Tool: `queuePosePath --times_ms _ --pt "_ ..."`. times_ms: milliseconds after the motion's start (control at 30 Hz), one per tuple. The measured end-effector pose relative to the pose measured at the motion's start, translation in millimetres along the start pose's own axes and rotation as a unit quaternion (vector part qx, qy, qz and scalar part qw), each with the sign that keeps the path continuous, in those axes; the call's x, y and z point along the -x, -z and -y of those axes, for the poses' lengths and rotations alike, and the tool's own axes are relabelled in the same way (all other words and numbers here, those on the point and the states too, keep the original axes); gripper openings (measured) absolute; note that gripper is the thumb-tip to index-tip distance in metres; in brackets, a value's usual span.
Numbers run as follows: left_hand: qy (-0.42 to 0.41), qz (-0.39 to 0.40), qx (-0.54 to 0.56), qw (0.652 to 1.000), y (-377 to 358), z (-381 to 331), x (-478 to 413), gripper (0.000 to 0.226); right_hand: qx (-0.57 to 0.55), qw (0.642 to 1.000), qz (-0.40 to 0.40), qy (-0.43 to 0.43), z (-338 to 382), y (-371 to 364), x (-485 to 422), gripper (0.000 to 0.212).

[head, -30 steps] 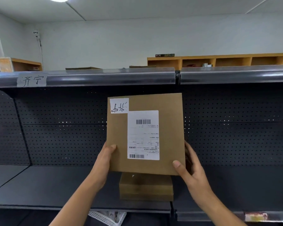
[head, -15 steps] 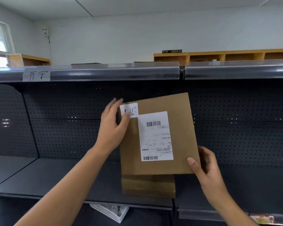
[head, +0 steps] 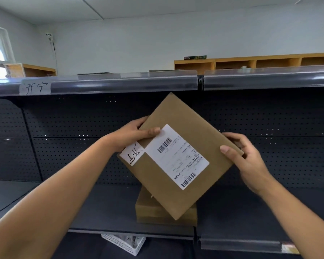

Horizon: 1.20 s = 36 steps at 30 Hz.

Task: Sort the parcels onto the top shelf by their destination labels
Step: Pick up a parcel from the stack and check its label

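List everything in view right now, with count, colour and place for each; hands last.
held parcel: 1, brown, tilted in mid-air before the shelves
shipping label: 1, white, on the held parcel's face
handwritten tag: 1, white, at the parcel's left corner
stacked parcels: count unclear, brown, on the lower shelf
top shelf: 1, grey edge, above the parcel
shelf tag: 1, white, handwritten, top shelf edge, left
basket: 1, white, below the lower shelf
left hand: parcel's upper-left edge
right hand: parcel's right edge

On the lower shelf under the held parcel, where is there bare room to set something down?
Lower shelf is bare left of the stacked parcels, out to the side panel, and bare right of them too. The middle is crowded: the stack sits under the held parcel, gripped by left hand and right hand.
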<state>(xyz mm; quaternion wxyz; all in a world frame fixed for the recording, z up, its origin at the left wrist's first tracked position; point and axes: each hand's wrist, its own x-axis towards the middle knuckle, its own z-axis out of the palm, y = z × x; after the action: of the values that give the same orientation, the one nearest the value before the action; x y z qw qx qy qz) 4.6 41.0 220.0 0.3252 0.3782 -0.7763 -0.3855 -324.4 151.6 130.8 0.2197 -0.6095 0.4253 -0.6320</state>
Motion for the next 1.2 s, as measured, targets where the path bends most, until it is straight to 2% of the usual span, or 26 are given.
queuePosePath --times_ms 167,267,333,433,533,633,767,900,967,1067,1133,1200 --pt "-0.005 -0.070 0.125 0.990 -26.2 33.7 6.6 0.058 -0.021 0.995 -0.094 0.001 -4.3 -18.6 -2.9 0.077" --pt "-0.005 -0.119 0.219 0.968 -45.5 44.8 16.6 0.056 -0.008 0.996 -0.089 -0.011 -19.7 -27.3 10.1 0.094" --pt "0.007 -0.159 0.297 0.942 -54.2 51.4 22.6 0.057 -0.013 0.997 -0.070 -0.028 -27.3 -32.6 23.4 0.099" --pt "0.022 -0.207 0.378 0.902 -59.3 60.4 31.9 0.060 -0.025 0.998 -0.056 -0.030 -36.1 -41.3 43.9 0.090" --pt "0.019 -0.226 0.394 0.891 -68.3 65.6 40.7 0.055 -0.053 0.997 -0.038 -0.043 -41.7 -52.9 55.1 0.077" --pt "0.019 -0.234 0.401 0.885 -79.1 66.3 47.1 0.053 -0.068 0.995 -0.062 -0.050 -51.0 -62.5 58.5 0.069" --pt "0.013 -0.236 0.369 0.899 -80.4 64.9 51.2 0.052 -0.068 0.993 -0.075 -0.055 -57.3 -65.3 65.0 0.065" --pt "-0.007 -0.256 0.289 0.922 -67.9 59.7 52.1 0.079 -0.076 0.993 -0.079 -0.052 -59.6 -61.4 68.6 0.063" --pt "-0.047 -0.302 0.209 0.929 -50.2 55.8 51.6 0.089 -0.070 0.994 -0.072 -0.045 -57.3 -54.6 66.6 0.064" --pt "-0.091 -0.335 0.046 0.937 -17.5 44.4 49.3 0.081 -0.063 0.996 -0.047 -0.035 -49.2 -37.0 55.0 0.063" --pt "-0.074 -0.291 -0.016 0.954 1.1 34.0 47.0 0.071 -0.057 0.998 -0.021 -0.025 -38.0 -26.4 41.5 0.067" --pt "0.009 -0.181 -0.001 0.983 13.5 24.9 45.4 0.072 -0.034 0.999 -0.001 -0.019 -25.1 -18.4 23.6 0.075"
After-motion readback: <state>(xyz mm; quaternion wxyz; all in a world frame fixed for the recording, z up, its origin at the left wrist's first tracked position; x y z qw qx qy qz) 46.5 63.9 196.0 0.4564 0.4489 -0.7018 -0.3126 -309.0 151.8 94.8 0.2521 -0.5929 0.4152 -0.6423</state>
